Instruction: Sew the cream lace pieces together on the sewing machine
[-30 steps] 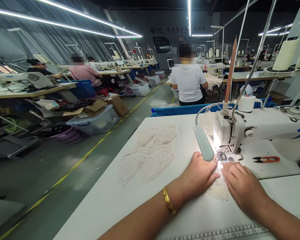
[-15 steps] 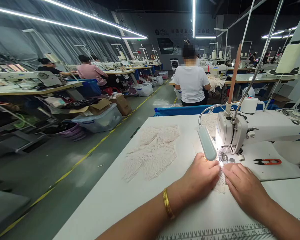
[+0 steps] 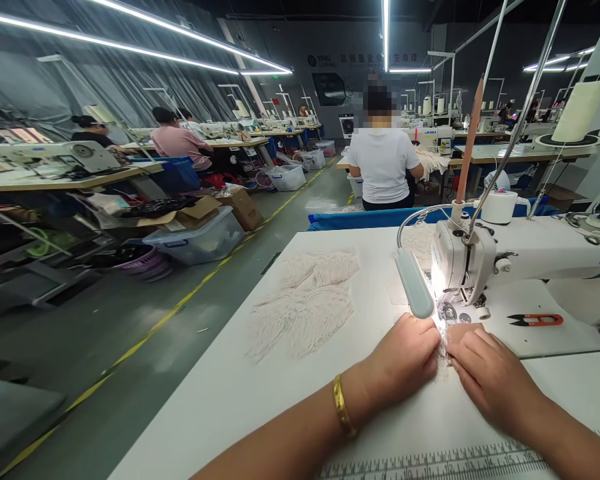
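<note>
Lace (image 3: 442,367): drawn up towards the presser foot since a second ago, less of it showing below my fingers; it now lies between my hands, just in front of the foot.
Left hand (image 3: 405,353): nearly closed, gripping the lace's left side.
Right hand (image 3: 490,373): fingers bent together at its right edge, over a brown patch (image 3: 463,331); whether they pinch, I can't tell.
Surface (image 3: 220,413): lace pieces (image 3: 305,303) lie flat on the left.
Snips (image 3: 536,321): right of the foot.
</note>
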